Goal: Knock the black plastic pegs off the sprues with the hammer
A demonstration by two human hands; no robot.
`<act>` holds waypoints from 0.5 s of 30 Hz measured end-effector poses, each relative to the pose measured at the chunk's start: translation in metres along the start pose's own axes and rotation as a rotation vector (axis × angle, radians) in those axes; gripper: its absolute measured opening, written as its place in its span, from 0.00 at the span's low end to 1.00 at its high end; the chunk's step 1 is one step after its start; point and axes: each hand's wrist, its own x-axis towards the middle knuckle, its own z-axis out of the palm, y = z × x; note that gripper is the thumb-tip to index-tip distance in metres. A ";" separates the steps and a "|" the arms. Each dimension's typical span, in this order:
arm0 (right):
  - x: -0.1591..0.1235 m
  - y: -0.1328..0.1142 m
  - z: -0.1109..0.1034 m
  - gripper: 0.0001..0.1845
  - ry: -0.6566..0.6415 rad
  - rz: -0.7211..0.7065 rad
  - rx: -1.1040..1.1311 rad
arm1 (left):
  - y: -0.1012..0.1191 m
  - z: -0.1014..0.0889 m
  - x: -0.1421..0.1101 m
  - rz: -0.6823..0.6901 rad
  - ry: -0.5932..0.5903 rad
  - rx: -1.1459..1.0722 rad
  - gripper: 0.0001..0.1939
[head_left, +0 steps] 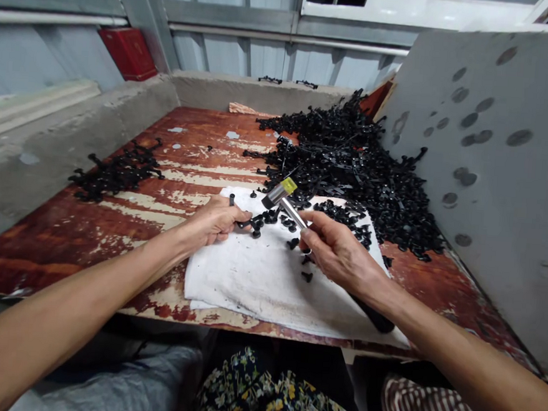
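My right hand (334, 247) is closed around the metal shaft of a small mallet (280, 193). The mallet's head has a yellow face and a black face, and its black handle end shows below my wrist. My left hand (219, 220) is closed on a black plastic part (244, 223) with knobbed ends; one end stands up beside the knuckles. Under both hands lies a white cloth (250, 279). Small black knobbed pieces (292, 243) are scattered on the cloth between and beyond my hands.
A large heap of black parts (352, 167) covers the table's back right, against a spotted grey panel (484, 151). A smaller pile (119, 169) lies at left on the worn red-brown table (198, 137). A red box (127, 53) stands on the concrete ledge (140, 99).
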 end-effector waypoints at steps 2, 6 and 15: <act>0.003 0.003 -0.001 0.23 0.035 -0.135 -0.223 | 0.004 0.001 -0.002 -0.026 0.028 0.045 0.13; 0.005 0.008 0.003 0.31 0.030 -0.261 -0.433 | 0.009 0.002 0.001 -0.045 0.040 0.100 0.12; 0.003 0.010 0.009 0.32 0.109 -0.396 -0.565 | -0.008 -0.009 0.020 0.004 -0.011 0.036 0.12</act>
